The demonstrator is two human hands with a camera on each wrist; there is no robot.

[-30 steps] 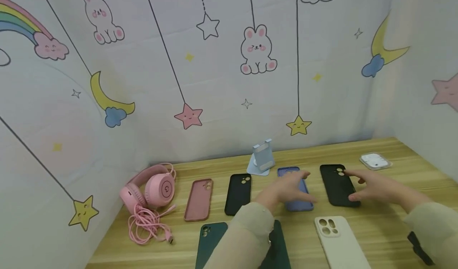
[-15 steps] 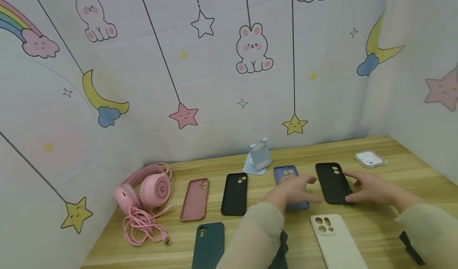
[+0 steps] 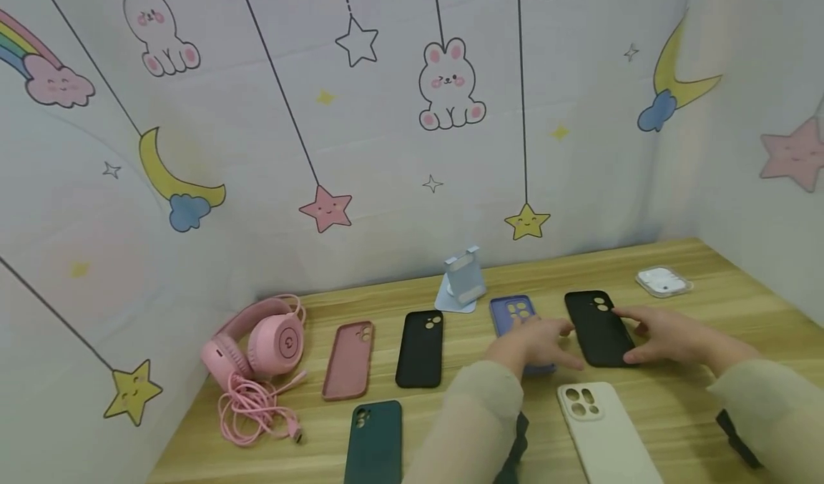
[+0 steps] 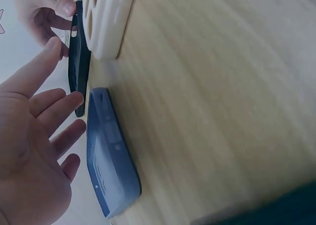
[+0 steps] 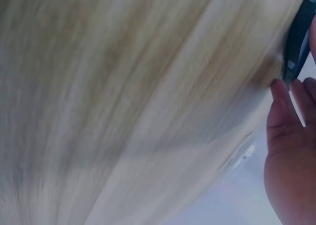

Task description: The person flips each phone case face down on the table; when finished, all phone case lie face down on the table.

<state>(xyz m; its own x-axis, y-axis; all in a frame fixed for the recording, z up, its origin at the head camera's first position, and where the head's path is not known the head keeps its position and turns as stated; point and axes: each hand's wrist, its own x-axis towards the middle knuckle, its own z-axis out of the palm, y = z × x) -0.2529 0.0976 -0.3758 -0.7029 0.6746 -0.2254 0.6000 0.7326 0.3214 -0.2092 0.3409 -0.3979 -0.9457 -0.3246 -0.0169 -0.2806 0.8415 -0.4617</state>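
My right hand (image 3: 666,337) is at the right long edge of a black phone case (image 3: 594,330), index fingertip near the camera cut-outs and thumb at the lower corner. In the right wrist view, the thumb (image 5: 278,94) meets the end of that dark case (image 5: 296,40). My left hand (image 3: 537,341) is over a blue-purple phone case (image 3: 513,311), covering its middle. In the left wrist view, its fingers (image 4: 64,109) are spread and relaxed beside the blue case (image 4: 116,156), holding nothing. A cream phone case (image 3: 608,430) lies in front of both hands.
Pink headphones (image 3: 277,344) with a bundled cable stand at left. A pink case (image 3: 348,361), another black case (image 3: 420,349) and a dark green case (image 3: 375,441) lie left of my arms. A light-blue phone stand (image 3: 465,280) and boxed white earphones (image 3: 663,282) are at the back.
The view has turned slightly, so everything sits further left. My left hand has moved a little rightward over the blue case. My right hand stays at the black case's edge.
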